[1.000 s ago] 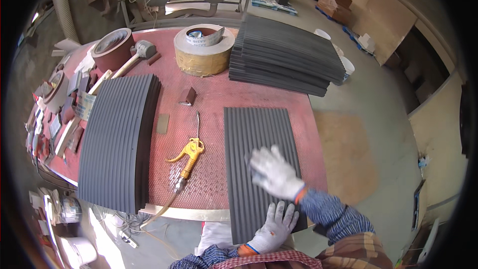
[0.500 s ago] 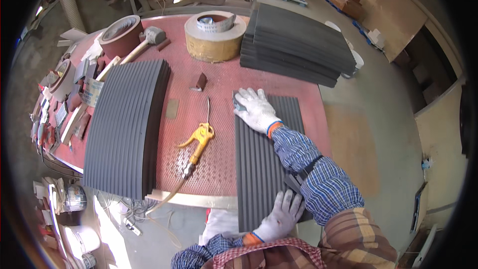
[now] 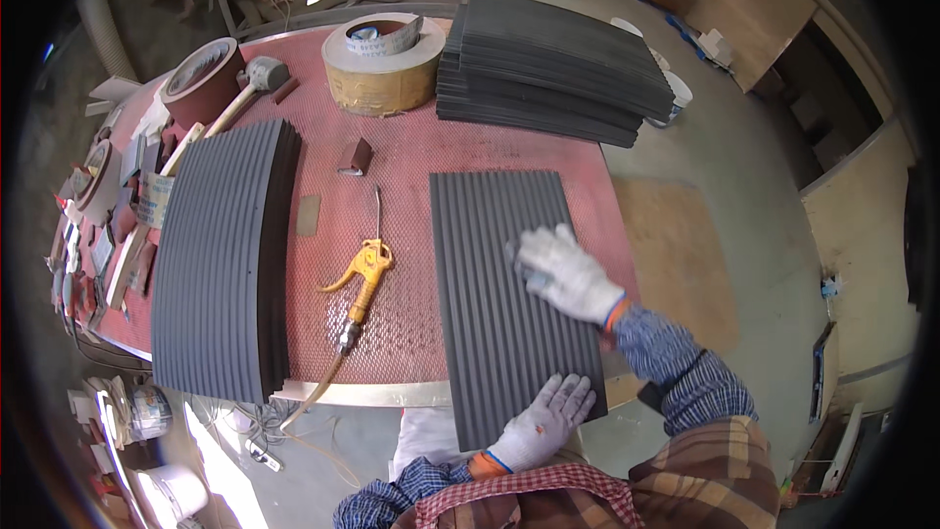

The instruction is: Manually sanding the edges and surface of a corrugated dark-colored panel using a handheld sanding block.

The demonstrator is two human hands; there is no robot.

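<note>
A dark grey ribbed panel (image 3: 490, 284) lies at the near right of the table, its near end reaching past the front edge. My left hand (image 3: 541, 423), in a white work glove, lies flat with its fingers out on the near end of the panel. Higher up, my gloved right hand (image 3: 568, 274) is over the ribs near the panel's right side, somewhat blurred. A small grey pad (image 3: 513, 254) shows at its fingertips, mostly hidden under the hand. To the left lies a yellow air blow gun (image 3: 366, 279) with its hose, touched by neither hand.
A stack of ribbed panels (image 3: 215, 264) stands on the left of the red table (image 3: 328, 333), and another stack (image 3: 548, 69) at the back right. Abrasive rolls (image 3: 382, 83), a mallet (image 3: 260, 76) and a folded brown abrasive piece (image 3: 356, 157) lie around. Tools crowd the left edge.
My right hand has come from the panel's far left corner toward me and to the right. My left hand stays on the near end. The view has shifted slightly.
</note>
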